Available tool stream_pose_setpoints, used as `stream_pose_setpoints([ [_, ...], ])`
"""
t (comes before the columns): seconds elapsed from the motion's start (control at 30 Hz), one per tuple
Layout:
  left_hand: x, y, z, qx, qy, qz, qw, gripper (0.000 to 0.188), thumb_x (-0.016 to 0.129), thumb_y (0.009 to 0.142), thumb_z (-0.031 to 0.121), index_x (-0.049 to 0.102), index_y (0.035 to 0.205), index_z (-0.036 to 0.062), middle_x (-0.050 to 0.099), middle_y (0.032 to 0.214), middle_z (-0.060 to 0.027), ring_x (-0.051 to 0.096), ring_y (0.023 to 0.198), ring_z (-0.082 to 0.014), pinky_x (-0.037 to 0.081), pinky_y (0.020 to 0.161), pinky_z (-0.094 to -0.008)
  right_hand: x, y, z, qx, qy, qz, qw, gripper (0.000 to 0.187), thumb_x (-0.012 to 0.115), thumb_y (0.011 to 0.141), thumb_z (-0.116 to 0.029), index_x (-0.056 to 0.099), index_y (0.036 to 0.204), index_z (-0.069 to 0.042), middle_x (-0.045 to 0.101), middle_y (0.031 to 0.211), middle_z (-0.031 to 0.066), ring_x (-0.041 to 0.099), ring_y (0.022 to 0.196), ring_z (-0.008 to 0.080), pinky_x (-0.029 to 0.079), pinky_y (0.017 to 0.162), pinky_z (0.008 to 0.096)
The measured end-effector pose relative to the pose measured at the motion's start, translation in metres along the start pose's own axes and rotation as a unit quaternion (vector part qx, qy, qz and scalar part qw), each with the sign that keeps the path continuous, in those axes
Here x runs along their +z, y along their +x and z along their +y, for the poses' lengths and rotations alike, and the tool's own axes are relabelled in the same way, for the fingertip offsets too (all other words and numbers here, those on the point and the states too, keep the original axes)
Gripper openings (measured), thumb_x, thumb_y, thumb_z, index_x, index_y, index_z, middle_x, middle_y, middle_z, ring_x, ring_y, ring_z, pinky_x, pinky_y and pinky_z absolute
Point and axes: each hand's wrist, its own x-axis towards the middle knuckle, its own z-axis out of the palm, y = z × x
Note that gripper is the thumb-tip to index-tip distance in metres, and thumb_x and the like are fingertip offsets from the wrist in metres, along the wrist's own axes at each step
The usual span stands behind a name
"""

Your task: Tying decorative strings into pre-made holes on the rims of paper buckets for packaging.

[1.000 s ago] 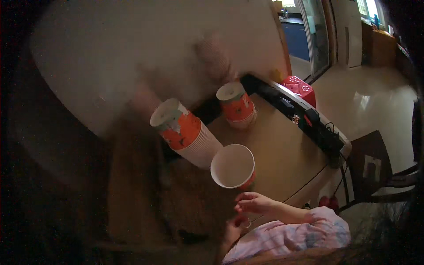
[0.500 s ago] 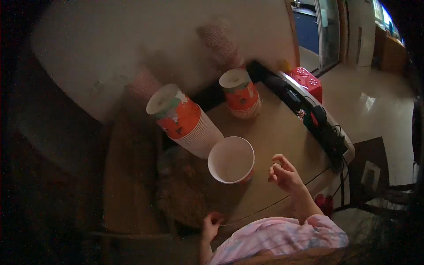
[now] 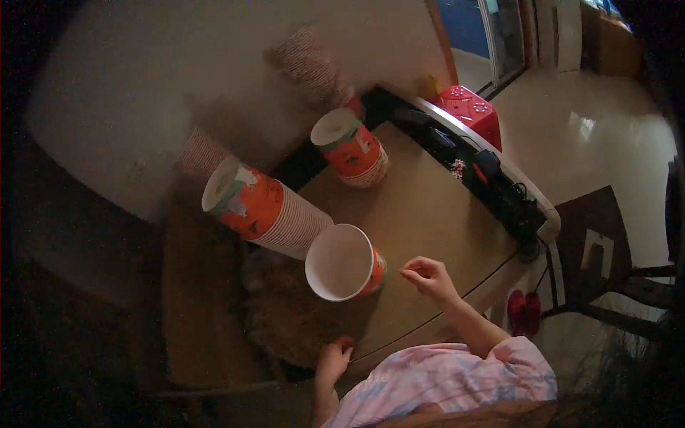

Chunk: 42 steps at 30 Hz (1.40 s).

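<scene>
An open paper cup [image 3: 338, 263], white inside with an orange and green outside, stands mouth up on the table [image 3: 435, 207]. Just right of it is my right hand [image 3: 432, 279], thumb and fingers pinched together and apart from the cup; whatever the fingertips hold is too small to make out. At the table's near edge my left hand [image 3: 334, 361] has its fingers curled in, and what they hold, if anything, is hidden. Touching or close behind the cup is a tall upside-down stack of nested paper cups [image 3: 265, 207]. Farther back stands a shorter upside-down cup stack [image 3: 349, 150].
A dark tray-like strip with cables and black devices [image 3: 492, 178] runs along the table's right edge. Beyond it is a red plastic stool [image 3: 467, 114]. A brown furry patch [image 3: 285, 310] lies left of the cup. Red slippers [image 3: 524, 312] are on the floor.
My right hand has come nearer the open cup and its fingers have closed into a pinch. The view has shifted, so the cups appear farther left. My left hand stays by the table edge.
</scene>
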Motion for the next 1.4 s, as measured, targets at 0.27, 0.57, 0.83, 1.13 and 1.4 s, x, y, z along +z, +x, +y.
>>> stream_pose_setpoints([
  [0.27, -0.055, 0.02, 0.06, 0.174, -0.143, 0.234, 0.946, 0.008, 0.064, 0.074, 0.002, 0.063, 0.082, 0.0037, 0.06, 0.082, -0.0106, 0.057, 0.076, -0.0258, 0.046, 0.067, -0.0301, 0.026, 0.007, 0.009, -0.06, -0.063, 0.014, 0.996, 0.012, 0.064, 0.083, -0.013, 0.06, 0.082, -0.001, 0.05, 0.06, -0.0056, 0.04, 0.054, 0.0004, 0.03, 0.046, 0.0183],
  [0.57, -0.082, 0.099, 0.106, 0.287, -0.089, 0.118, 0.947, 0.016, 0.063, 0.073, 0.004, 0.064, 0.089, 0.0027, 0.061, 0.087, -0.011, 0.057, 0.084, -0.0264, 0.045, 0.077, -0.0353, 0.03, 0.012, 0.002, -0.085, -0.15, 0.029, 0.985, 0.009, 0.063, 0.082, -0.011, 0.061, 0.087, -0.004, 0.059, 0.061, 0.0066, 0.049, 0.055, 0.0061, 0.041, 0.05, 0.0257],
  [0.83, -0.071, 0.121, 0.106, 0.301, -0.061, 0.085, 0.948, 0.019, 0.064, 0.074, 0.006, 0.064, 0.092, 0.002, 0.062, 0.09, -0.0102, 0.059, 0.087, -0.0231, 0.047, 0.073, -0.0311, 0.026, 0.022, 0.013, -0.068, -0.251, 0.025, 0.965, 0.016, 0.065, 0.08, -0.02, 0.062, 0.085, -0.005, 0.062, 0.065, 0.011, 0.057, 0.052, 0.0181, 0.045, 0.052, 0.0305],
  [1.13, -0.071, 0.115, 0.112, 0.291, -0.076, 0.117, 0.946, 0.01, 0.063, 0.072, 0.006, 0.063, 0.082, 0.0028, 0.062, 0.082, -0.0093, 0.059, 0.079, -0.0265, 0.047, 0.071, -0.0354, 0.034, 0.025, 0.004, -0.09, -0.276, 0.004, 0.957, 0.021, 0.063, 0.082, -0.021, 0.059, 0.094, -0.004, 0.064, 0.068, 0.0116, 0.063, 0.061, 0.0188, 0.048, 0.056, 0.0313],
  [1.4, -0.079, 0.097, 0.109, 0.234, -0.171, 0.174, 0.941, 0.008, 0.061, 0.078, 0.007, 0.062, 0.084, 0.0028, 0.061, 0.082, -0.0087, 0.058, 0.072, -0.0194, 0.046, 0.063, -0.0289, 0.043, 0.024, -0.018, -0.038, 0.046, -0.089, 0.994, 0.021, 0.052, 0.085, -0.002, 0.051, 0.106, -0.005, 0.059, 0.076, 0.0015, 0.055, 0.066, 0.0065, 0.044, 0.055, 0.0208],
])
